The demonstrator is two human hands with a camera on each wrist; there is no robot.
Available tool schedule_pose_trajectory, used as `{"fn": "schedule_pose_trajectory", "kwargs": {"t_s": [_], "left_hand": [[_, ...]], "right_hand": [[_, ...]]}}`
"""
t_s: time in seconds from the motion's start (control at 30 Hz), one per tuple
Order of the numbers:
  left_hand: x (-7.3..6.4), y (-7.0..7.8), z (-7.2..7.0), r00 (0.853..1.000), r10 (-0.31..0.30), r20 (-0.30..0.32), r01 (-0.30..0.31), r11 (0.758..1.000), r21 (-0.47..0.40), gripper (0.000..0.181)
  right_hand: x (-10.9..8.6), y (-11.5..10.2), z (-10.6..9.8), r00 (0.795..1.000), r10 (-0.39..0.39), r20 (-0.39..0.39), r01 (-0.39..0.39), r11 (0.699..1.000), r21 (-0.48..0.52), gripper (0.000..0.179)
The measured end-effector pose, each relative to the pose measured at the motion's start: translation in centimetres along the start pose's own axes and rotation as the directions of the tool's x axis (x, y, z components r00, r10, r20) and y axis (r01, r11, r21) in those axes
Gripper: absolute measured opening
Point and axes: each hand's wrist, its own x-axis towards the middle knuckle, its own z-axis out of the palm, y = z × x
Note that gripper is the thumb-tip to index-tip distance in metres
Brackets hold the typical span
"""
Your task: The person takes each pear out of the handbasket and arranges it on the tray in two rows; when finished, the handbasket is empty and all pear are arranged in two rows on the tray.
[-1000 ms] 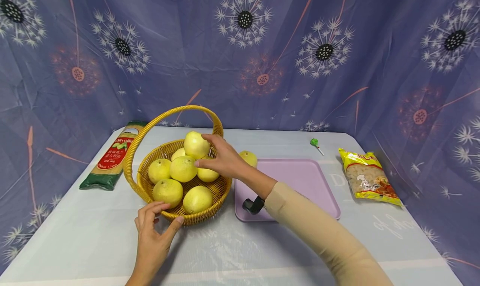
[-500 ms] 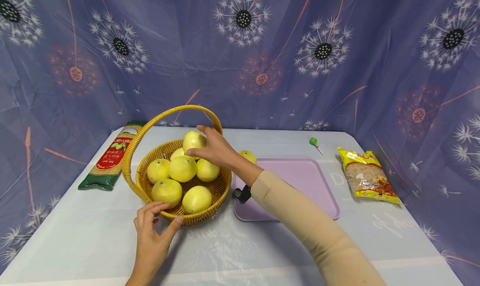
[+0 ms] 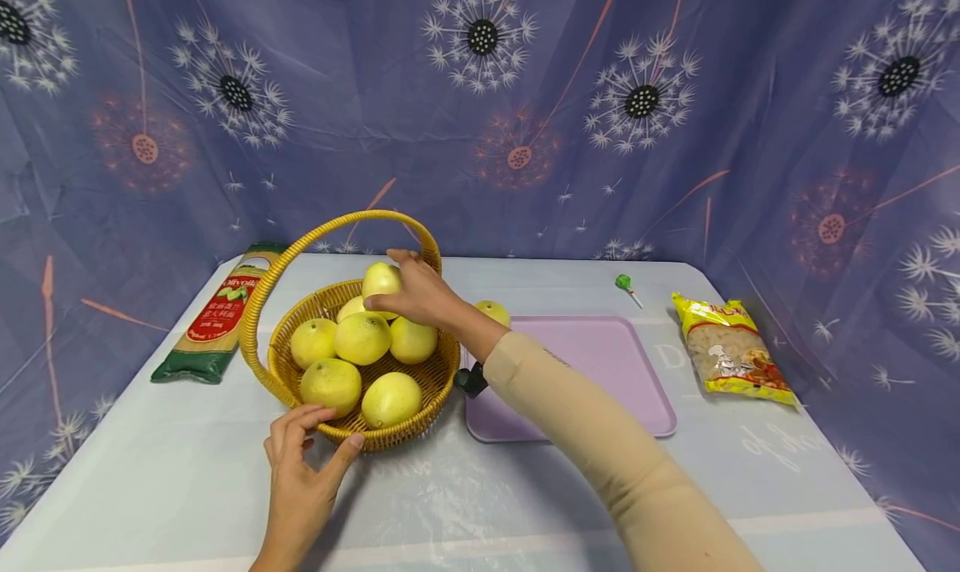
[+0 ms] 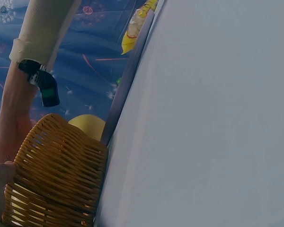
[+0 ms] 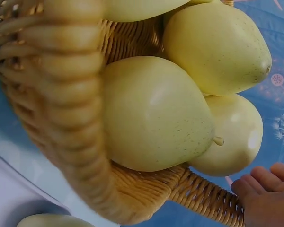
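Note:
A round wicker basket (image 3: 438, 401) with a tall arched handle holds several yellow-green pomelos, and one top pomelo (image 3: 381, 278) rests above the others at the back. My right hand (image 3: 420, 293) reaches over the basket's right side, thumb and fingers spread about that top pomelo. In the right wrist view a gap shows between the fingers (image 5: 262, 179) and the fruit. At the basket's near left rim, my left hand (image 3: 300, 464) grips the edge, thumb outside and fingers by the nearest pomelo (image 3: 330, 386). The left wrist view shows the thumb (image 4: 1, 175) at the rim.
A lilac tray (image 3: 600, 372) lies right of the basket, with another pomelo (image 3: 492, 312) by its far left corner. A green lollipop (image 3: 624, 283) and a yellow snack bag (image 3: 735, 351) lie further right. A pasta pack (image 3: 217, 322) is behind the basket's left side.
My right hand has moved left and further around the top pomelo, covering more of it. The pomelo shifts little. The left hand and basket hold their place, while the view drifts slightly.

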Motion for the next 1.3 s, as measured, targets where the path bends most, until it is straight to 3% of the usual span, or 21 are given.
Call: {"fn": "schedule_pose_trajectory", "kwargs": {"t_s": [0.4,0.87,1.1,1.3], "left_hand": [[0.0,-0.1,0.0,1.0,0.004,0.006,-0.004,1.0,-0.004,0.047],[-0.1,0.1,0.0,1.0,0.02,-0.004,-0.02,1.0,-0.002,0.044],[0.0,0.1,0.0,1.0,-0.019,0.009,0.019,1.0,-0.001,0.044],[0.0,0.1,0.0,1.0,-0.018,0.01,0.018,1.0,0.0,0.044]], "right_hand": [[0.9,-0.6,0.5,1.0,0.022,0.002,-0.022,0.994,-0.109,0.087],[1.4,-0.7,0.6,0.996,0.075,0.055,-0.063,0.978,-0.2,0.089],[1.6,-0.7,0.6,0.991,0.1,0.092,-0.078,0.972,-0.22,0.092],[1.7,-0.6,0.7,0.991,0.093,0.099,-0.065,0.965,-0.253,0.092]]}}
